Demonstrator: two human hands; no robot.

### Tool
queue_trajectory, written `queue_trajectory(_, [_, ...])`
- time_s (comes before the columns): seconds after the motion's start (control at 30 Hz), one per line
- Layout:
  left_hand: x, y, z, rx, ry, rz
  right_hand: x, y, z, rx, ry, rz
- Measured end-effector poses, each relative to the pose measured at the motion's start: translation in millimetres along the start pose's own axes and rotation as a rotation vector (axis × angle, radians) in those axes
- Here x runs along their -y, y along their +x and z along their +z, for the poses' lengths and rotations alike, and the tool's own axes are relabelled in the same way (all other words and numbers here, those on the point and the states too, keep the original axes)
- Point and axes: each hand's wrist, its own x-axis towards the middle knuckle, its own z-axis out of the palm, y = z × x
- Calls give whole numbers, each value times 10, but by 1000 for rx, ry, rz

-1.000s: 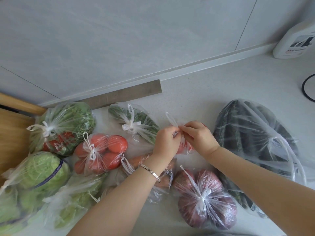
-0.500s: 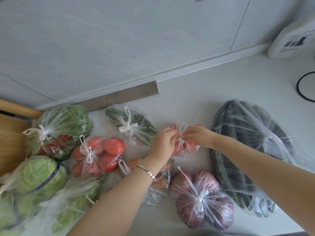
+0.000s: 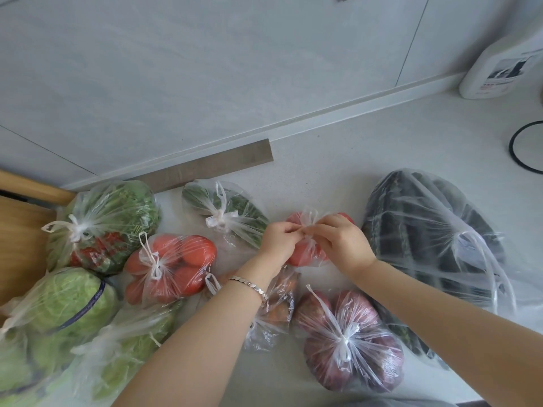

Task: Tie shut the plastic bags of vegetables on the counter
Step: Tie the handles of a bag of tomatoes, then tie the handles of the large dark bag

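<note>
A small clear bag of red tomatoes (image 3: 302,254) lies in the middle of the white counter (image 3: 367,148). My left hand (image 3: 277,240) and my right hand (image 3: 342,245) meet above it, both pinching its twisted handles. Around it lie knotted bags: tomatoes (image 3: 173,265), green peppers (image 3: 226,215), leafy greens (image 3: 105,224), red onions (image 3: 349,339), dark cucumbers (image 3: 432,251), cabbage (image 3: 67,301). A bag of carrots (image 3: 279,306) lies partly under my left forearm.
A wooden board (image 3: 20,242) sits at the left edge. A white bottle (image 3: 499,66) stands at the far right by the wall, with a black cable (image 3: 520,148) near it. Another bag of greens (image 3: 126,345) lies at front left.
My hands have come closer together over the small tomato bag, drawing its handles down into a tight bunch. The view has shifted slightly.
</note>
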Motion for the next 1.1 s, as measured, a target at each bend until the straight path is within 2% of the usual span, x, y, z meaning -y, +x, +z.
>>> queue_trajectory(0.13, [12, 9, -63, -9, 16, 22, -95, 25, -27, 57, -180, -185])
queue_trajectory(0.23, [-1, 46, -123, -68, 300, 183, -141, -56, -18, 52, -299, -226])
queue_trajectory(0.33, [-10, 61, -139, -121, 418, 227, -144, -131, -14, 3, -312, -209])
queue_trajectory(0.4, [25, 57, -110, -167, 438, 193, -104, -133, -32, 33, -322, -152])
queue_trajectory(0.5, [23, -14, -46, -224, 493, 212, 40, -96, -77, 212, -375, 52])
queue_trajectory(0.57, [-11, -76, -18, -298, 666, 339, 155, -70, -180, 288, -240, 253])
queue_trajectory(0.67, [-133, -277, 44, -347, 757, 541, 283, -103, -553, 296, -80, 383])
queue_trajectory(0.73, [-213, -414, 111, -246, 775, 659, 344, -163, -906, 271, -104, 422])
queue_trajectory(0.83, [-324, -633, 294, 123, 832, 716, 376, -344, -1473, 187, -247, 491])
queue_trajectory(0.9, [-392, -760, 477, 322, 902, 754, 338, -521, -1817, 189, -384, 500])
queue_trajectory(1.0, [-444, -866, 800, 453, 1024, 894, 207, -828, -2173, 370, -608, 571])
queue_trajectory(1.1, [-499, -958, 1129, 462, 1181, 1016, -29, -1085, -2354, 562, -627, 786])
